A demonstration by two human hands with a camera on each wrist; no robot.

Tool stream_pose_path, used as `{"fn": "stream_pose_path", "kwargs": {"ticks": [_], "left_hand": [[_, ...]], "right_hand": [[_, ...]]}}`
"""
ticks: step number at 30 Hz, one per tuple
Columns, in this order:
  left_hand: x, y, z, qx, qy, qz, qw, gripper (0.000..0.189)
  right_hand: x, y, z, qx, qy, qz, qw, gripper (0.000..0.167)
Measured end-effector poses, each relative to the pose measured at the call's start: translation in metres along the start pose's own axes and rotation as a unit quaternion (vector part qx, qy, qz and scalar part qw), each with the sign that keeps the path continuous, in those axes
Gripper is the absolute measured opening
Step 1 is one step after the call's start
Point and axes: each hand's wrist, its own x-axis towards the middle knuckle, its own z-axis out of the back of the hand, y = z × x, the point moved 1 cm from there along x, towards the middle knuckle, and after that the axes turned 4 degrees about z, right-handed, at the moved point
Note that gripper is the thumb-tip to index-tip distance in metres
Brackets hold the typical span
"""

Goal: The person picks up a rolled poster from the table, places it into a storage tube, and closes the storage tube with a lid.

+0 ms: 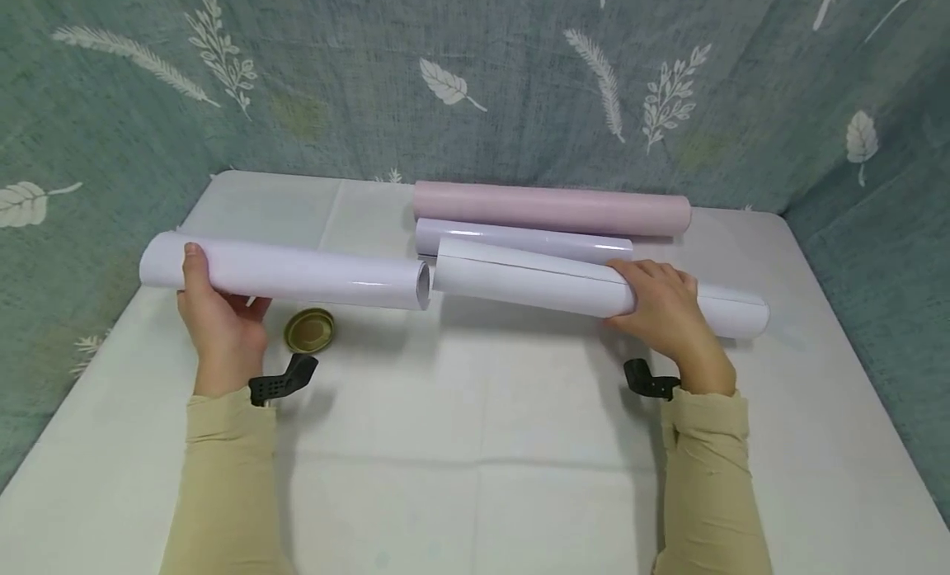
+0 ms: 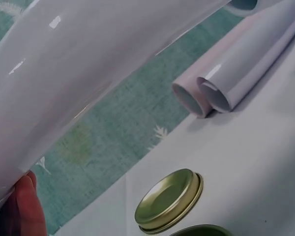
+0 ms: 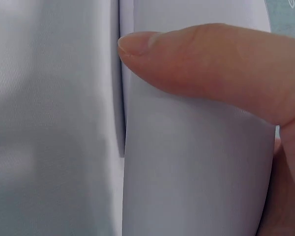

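- Left hand (image 1: pixel 225 334): fingers grip a glossy white roll (image 1: pixel 319 271), extending mostly right of them, leftward of the pink roll (image 1: pixel 552 209).
- Right hand (image 1: pixel 665 308): fingers grip a seamed white roll (image 1: pixel 530 285), extending mostly leftward, in front of the pink roll.

A round, shiny gold metal lid (image 1: pixel 309 331) lies on the white-covered counter (image 1: pixel 386 509), just right of the left hand (image 1: pixel 228 334). Beyond the right hand (image 1: pixel 662 311), extending off to its left, a glossy pale-lavender roll (image 1: pixel 519 238) lies beside a longer pink roll (image 1: pixel 552 209). Past both hands hangs grey-green fabric (image 1: pixel 519 105) printed with white leaves.
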Motion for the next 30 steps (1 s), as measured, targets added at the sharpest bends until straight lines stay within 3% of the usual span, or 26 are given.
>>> {"fn": "stream_pose_path", "kwargs": {"ticks": [12, 23, 30], "left_hand": [[0.001, -0.002, 0.002, -0.046, -0.031, -0.002, 0.9985, 0.047], [0.004, 0.007, -0.003, -0.046, 0.023, 0.017, 0.9985, 0.05], [0.004, 0.015, -0.001, -0.048, 0.03, 0.044, 0.9974, 0.054]], "right_hand": [[-0.001, -0.001, -0.001, 0.001, 0.003, 0.002, 1.0, 0.072], [0.0, -0.001, 0.002, 0.001, -0.004, 0.003, 1.0, 0.073], [-0.001, -0.001, 0.005, 0.008, -0.004, 0.005, 0.9999, 0.073]]}}
